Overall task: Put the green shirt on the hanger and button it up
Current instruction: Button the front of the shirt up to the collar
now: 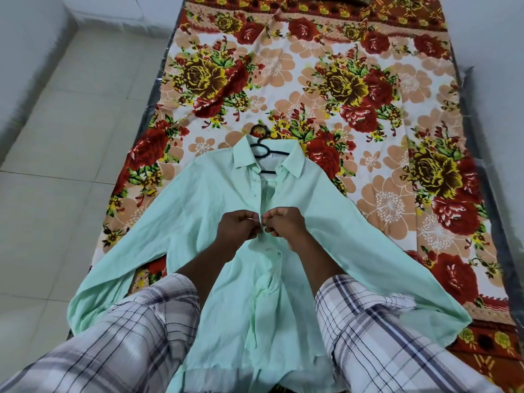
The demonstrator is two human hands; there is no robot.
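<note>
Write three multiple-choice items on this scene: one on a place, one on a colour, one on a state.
1. Where does the hook of the hanger lie?
A) on the floral sheet, beyond the collar
B) under a sleeve
C) on the floor tiles

2. What colour is the hanger?
A) white
B) red
C) black

3. What are the left hand and right hand doing?
A) lying flat on the sheet
B) pinching the green shirt at its front opening
C) lifting the hanger

Answers: 1 A, the hook pokes out past the collar onto the sheet; 2 C, its visible neck and arm are black; 3 B, both hands' fingers curl at the opening, mid-chest.
</note>
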